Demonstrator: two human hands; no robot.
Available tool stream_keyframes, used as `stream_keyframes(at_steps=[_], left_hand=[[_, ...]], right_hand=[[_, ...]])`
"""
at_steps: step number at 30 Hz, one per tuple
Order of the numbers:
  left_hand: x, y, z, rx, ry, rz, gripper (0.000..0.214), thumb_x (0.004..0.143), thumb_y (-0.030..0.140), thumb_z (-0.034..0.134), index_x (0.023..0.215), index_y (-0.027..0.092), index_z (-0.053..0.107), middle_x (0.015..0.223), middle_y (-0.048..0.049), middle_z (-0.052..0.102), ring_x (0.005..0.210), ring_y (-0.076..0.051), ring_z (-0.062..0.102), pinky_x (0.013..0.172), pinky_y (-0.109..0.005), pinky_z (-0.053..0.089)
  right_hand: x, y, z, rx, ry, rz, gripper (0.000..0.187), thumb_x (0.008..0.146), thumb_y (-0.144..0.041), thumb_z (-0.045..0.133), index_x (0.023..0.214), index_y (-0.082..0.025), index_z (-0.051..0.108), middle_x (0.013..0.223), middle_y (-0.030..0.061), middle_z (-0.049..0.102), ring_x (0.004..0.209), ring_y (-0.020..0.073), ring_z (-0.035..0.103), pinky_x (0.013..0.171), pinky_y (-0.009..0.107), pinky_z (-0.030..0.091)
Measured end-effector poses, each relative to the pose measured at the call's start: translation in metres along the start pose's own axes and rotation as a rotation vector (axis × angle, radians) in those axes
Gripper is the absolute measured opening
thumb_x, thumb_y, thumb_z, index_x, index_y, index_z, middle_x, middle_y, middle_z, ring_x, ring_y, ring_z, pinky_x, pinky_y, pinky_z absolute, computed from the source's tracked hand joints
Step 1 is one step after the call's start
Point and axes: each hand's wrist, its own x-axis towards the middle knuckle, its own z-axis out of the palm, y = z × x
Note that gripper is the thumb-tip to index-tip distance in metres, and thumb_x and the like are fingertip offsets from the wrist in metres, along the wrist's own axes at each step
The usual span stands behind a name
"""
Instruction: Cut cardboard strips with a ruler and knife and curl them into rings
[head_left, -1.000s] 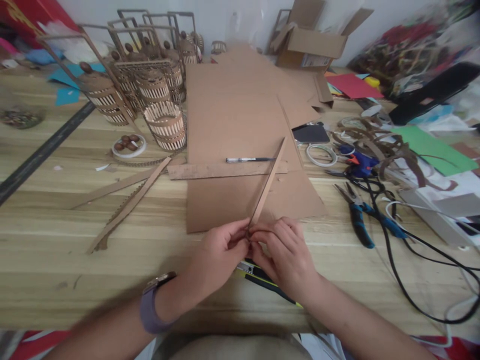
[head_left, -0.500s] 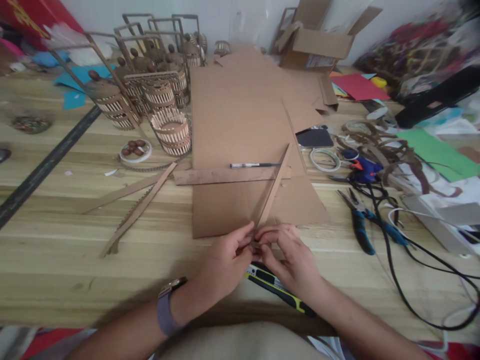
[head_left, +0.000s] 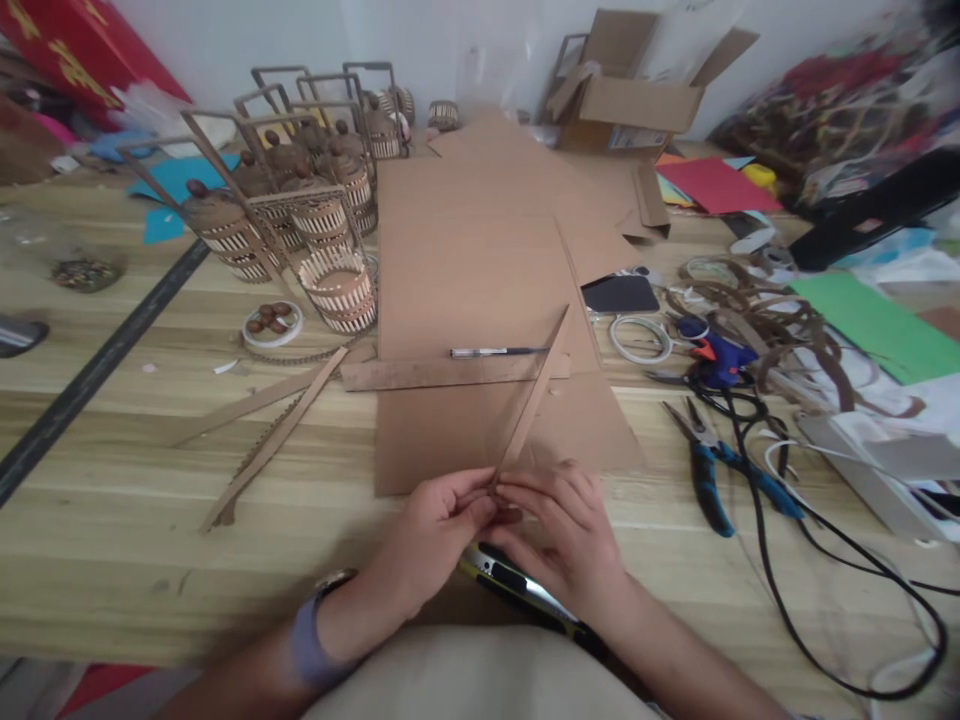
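Both hands meet near the table's front edge, pinching the near end of a narrow cardboard strip (head_left: 534,400). My left hand (head_left: 442,520), with a watch on its wrist, closes thumb and fingers on it from the left. From the other side, my right hand (head_left: 566,525) grips the same end with bent fingers. The strip slants up and away over a large cardboard sheet (head_left: 472,260); its gripped end is mostly hidden by the fingertips. Beneath the hands lies a yellow-and-black utility knife (head_left: 517,585), partly covered by the right hand.
A pen (head_left: 495,352) and a flat cardboard strip (head_left: 450,373) lie on the sheet. Small lantern-like baskets (head_left: 337,290) stand back left. To the right are pliers (head_left: 709,460), a blue glue gun (head_left: 720,355), a looping black cable (head_left: 765,560) and a tape roll (head_left: 641,340).
The view has shifted slightly, so the table items sit a little lower. Both hands still pinch the strip's near end, with the fingers slightly rearranged.
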Motion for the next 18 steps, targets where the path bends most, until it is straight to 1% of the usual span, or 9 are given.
stream_keyframes(at_steps=[2,5,9,12,15,18], left_hand=[[0.0016,0.0021,0.0027,0.03,0.011,0.039,0.029,0.09,0.032,0.064,0.112,0.015,0.071,0.109,-0.008,0.073,0.099,-0.02,0.067,0.09,-0.031,0.051],[0.0032,0.0016,0.0055,0.024,-0.001,0.045,0.029,0.092,0.032,0.061,0.115,0.016,0.07,0.111,-0.0073,0.073,0.098,-0.019,0.068,0.091,-0.031,0.053],[0.0036,-0.0014,0.0064,0.091,-0.001,0.074,0.03,0.095,0.031,0.057,0.118,0.017,0.069,0.114,-0.0076,0.072,0.1,-0.019,0.068,0.093,-0.032,0.053],[0.0038,-0.0025,0.0052,0.157,0.008,0.076,0.03,0.095,0.03,0.055,0.118,0.017,0.069,0.114,-0.0081,0.072,0.1,-0.02,0.069,0.093,-0.032,0.054],[0.0045,-0.0036,0.0039,0.122,0.003,0.042,0.032,0.094,0.03,0.056,0.12,0.015,0.068,0.115,-0.0091,0.072,0.098,-0.019,0.069,0.092,-0.032,0.054],[0.005,-0.0056,0.0025,0.071,-0.006,0.026,0.034,0.092,0.031,0.058,0.121,0.015,0.067,0.114,-0.0098,0.072,0.098,-0.02,0.069,0.092,-0.034,0.054]], right_hand=[[0.0003,0.0001,-0.0021,-0.058,0.038,-0.007,0.022,0.087,-0.023,0.068,0.109,-0.023,0.063,0.103,0.0046,0.074,0.094,0.0211,0.063,0.082,0.039,0.044],[0.0011,0.0007,-0.0036,-0.062,0.082,0.024,0.022,0.088,-0.013,0.063,0.106,-0.025,0.066,0.099,0.0021,0.076,0.093,0.0206,0.064,0.084,0.04,0.044],[0.002,0.0022,-0.0047,-0.039,0.078,0.055,0.022,0.088,-0.012,0.063,0.103,-0.026,0.065,0.096,0.0,0.077,0.093,0.02,0.069,0.085,0.04,0.042],[0.0024,0.0036,-0.0053,0.0,0.096,0.111,0.018,0.088,-0.011,0.061,0.097,-0.026,0.063,0.089,-0.0012,0.077,0.091,0.0189,0.071,0.085,0.039,0.042],[0.0026,0.0054,-0.0051,0.047,0.098,0.171,0.016,0.089,-0.01,0.059,0.094,-0.025,0.062,0.084,-0.0019,0.076,0.09,0.0186,0.071,0.084,0.038,0.043],[0.0025,0.0067,-0.004,0.087,0.1,0.191,0.016,0.09,-0.01,0.058,0.095,-0.025,0.062,0.084,-0.0017,0.075,0.091,0.0184,0.071,0.084,0.037,0.044]])
